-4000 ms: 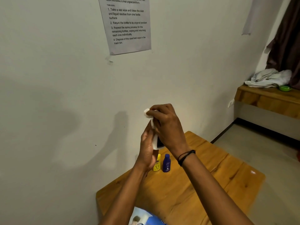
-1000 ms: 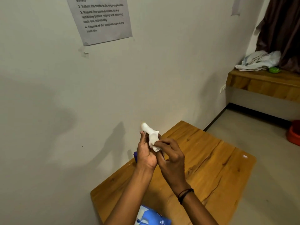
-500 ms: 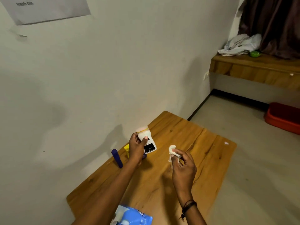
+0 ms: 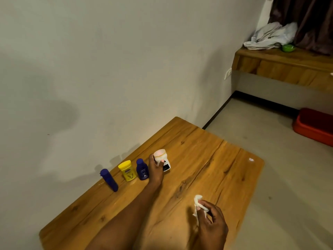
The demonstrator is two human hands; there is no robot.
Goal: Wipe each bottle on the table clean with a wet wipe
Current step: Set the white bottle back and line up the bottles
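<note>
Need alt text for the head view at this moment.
The left hand holds a white bottle on a wooden table, beside a small blue bottle, a yellow bottle and a blue tube. The right hand pinches a crumpled wipe.

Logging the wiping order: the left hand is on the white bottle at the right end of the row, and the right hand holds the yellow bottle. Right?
Not quite. In the head view the right hand holds a crumpled white wet wipe; the squat yellow bottle stands in the row. The left hand does grip the white bottle.

White bottle (image 4: 161,159) now down beside the row, wipe (image 4: 197,202) apart
</note>
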